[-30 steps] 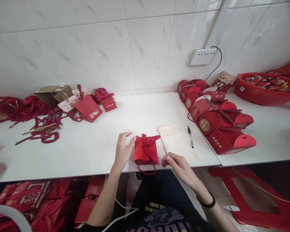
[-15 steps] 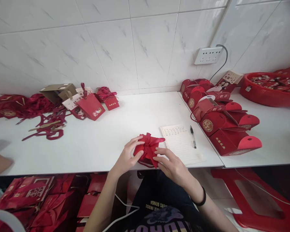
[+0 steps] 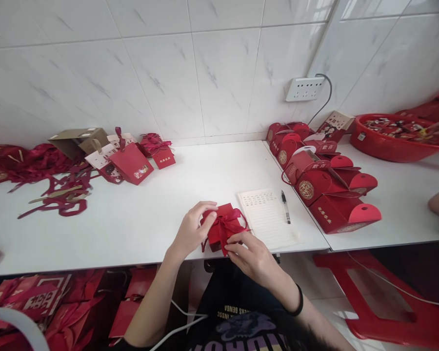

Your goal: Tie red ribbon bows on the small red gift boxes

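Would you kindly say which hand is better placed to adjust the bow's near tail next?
Likely the right hand: its fingers are at that tail, while the left hand is at the box, on its left.

Black wristband [image 3: 300, 300] and dark printed shirt [image 3: 237, 325] are worn.

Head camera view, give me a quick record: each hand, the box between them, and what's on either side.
Left hand: open, beside the red box
Right hand: at the ribbon bow's lower end
Red box: on the white table, bow on top
Left side: loose ribbons, red bag
Right side: notebook, pen, red boxes, red basin
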`<action>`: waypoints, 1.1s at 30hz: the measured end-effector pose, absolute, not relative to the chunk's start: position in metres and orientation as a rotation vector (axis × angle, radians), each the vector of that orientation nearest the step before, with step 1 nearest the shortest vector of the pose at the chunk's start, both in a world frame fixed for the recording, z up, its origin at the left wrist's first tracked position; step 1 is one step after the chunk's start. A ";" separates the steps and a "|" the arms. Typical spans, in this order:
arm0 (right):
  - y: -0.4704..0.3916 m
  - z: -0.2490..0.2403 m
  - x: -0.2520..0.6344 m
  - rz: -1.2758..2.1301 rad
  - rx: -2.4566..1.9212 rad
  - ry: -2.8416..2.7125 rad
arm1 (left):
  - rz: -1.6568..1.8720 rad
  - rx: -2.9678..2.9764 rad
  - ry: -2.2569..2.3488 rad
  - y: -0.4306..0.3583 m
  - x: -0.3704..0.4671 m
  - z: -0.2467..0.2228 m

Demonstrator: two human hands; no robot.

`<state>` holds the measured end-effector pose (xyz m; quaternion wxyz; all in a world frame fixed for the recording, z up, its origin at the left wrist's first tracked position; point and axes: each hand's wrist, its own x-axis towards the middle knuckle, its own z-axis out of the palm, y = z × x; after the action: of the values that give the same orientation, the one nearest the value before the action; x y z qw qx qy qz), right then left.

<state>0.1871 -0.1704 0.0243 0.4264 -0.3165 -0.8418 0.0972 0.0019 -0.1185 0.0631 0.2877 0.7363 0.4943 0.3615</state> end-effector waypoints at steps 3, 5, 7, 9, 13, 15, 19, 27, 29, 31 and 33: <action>-0.171 0.023 0.185 0.244 -0.809 -2.114 | 0.916 2.019 1.336 -0.128 0.009 0.057; -0.171 0.022 0.184 0.243 -0.809 -2.113 | 0.922 2.023 1.366 -0.130 0.011 0.052; -0.171 0.021 0.183 0.243 -0.801 -2.106 | 0.926 1.997 1.378 -0.129 0.012 0.048; -0.170 0.021 0.182 0.244 -0.799 -2.096 | 0.917 1.976 1.380 -0.127 0.012 0.046; -0.171 0.021 0.182 0.244 -0.811 -2.107 | 0.912 2.007 1.388 -0.124 0.012 0.046; -0.171 0.021 0.182 0.249 -0.812 -2.110 | 0.914 2.010 1.397 -0.123 0.012 0.045; -0.171 0.022 0.182 0.306 -0.802 -2.098 | 0.928 1.981 1.418 -0.124 0.014 0.045; -0.174 0.025 0.177 0.350 -0.821 -2.065 | 0.971 1.935 1.473 -0.124 0.020 0.044; -0.175 0.025 0.176 0.366 -0.832 -2.054 | 0.968 1.923 1.484 -0.124 0.021 0.044; -0.176 0.025 0.175 0.373 -0.840 -2.053 | 0.968 1.912 1.487 -0.123 0.021 0.044; -0.176 0.025 0.175 0.355 -0.842 -2.062 | 0.972 1.905 1.485 -0.123 0.021 0.044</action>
<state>0.1752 -0.1760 0.0251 0.4288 -0.3371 -0.8260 0.1422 0.0213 -0.1231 0.0435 0.2657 0.7054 0.5498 0.3600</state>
